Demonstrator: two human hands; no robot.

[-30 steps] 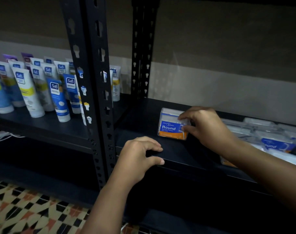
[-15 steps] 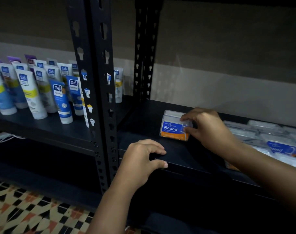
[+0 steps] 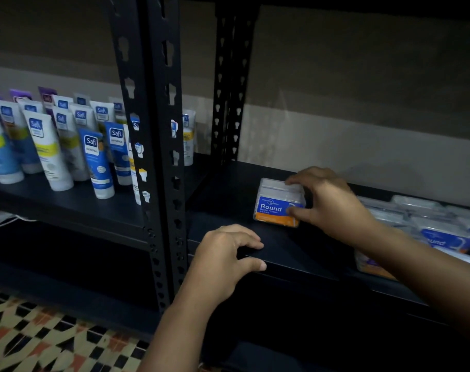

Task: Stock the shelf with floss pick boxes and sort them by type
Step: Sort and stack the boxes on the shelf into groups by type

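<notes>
- Black metal shelf, dark flat board on perforated black uprights, running across the whole view, with a plain beige wall behind.
- Patterned floor tiles in cream, black and orange, low at the left.
- Rows of upright white and blue cream tubes with "Safi" labels, on the neighbouring shelf board left of the uprights, a few purple-topped ones at the back.
- Heap of clear plastic floss pick boxes with blue labels, lying at the right end of the shelf, partly hidden behind the right forearm; exact count not readable.
- Right hand, reaching in from the right, fingers curled over the top and thumb pressed on the front label of a single box, gripping it.
- Left hand, resting on the front edge of the shelf, fingers bent over the top of the board and thumb along the front lip, holding no box.
- Small clear plastic floss pick box with a blue and orange "Round" label, standing on the shelf board just right of the uprights, well apart from the tubes, left of the heap, label facing outward.
- Thin white cable, at the far left edge below the tube shelf.
</notes>
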